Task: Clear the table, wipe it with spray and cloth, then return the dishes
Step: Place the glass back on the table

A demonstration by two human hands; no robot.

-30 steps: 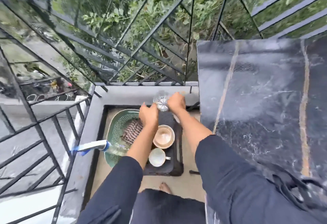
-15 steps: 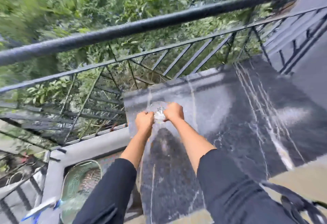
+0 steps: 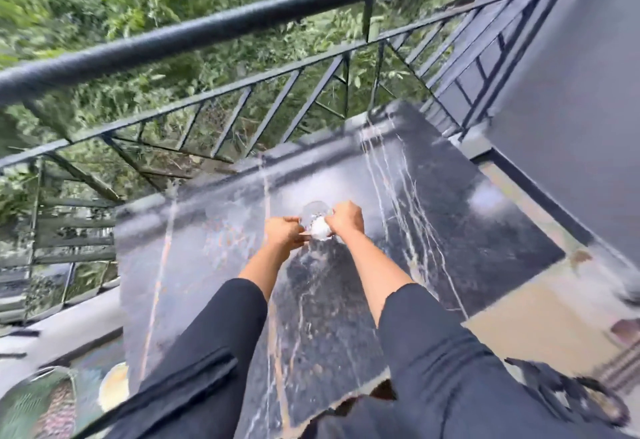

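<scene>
A clear glass point(image 3: 317, 222) is held between both hands over the middle of the dark marble table point(image 3: 450, 223). My left hand point(image 3: 284, 234) grips its left side and my right hand point(image 3: 346, 220) grips its right side. Whether the glass touches the tabletop I cannot tell; the frame is blurred. At the bottom left, low beside the table, a green basket point(image 3: 24, 404) holds a striped cloth point(image 3: 57, 411), and a cream bowl point(image 3: 114, 386) shows next to it.
A black metal railing point(image 3: 207, 29) runs along the far and left sides, with greenery beyond. A grey wall point(image 3: 571, 92) stands at the right. Beige floor point(image 3: 519, 320) lies right of the table. A dark strap point(image 3: 568, 393) hangs at the lower right.
Both hands lifted the glass from the low tray on the floor up and over the marble table. The view swung right and up, so the tray and basket slid to the bottom left.
</scene>
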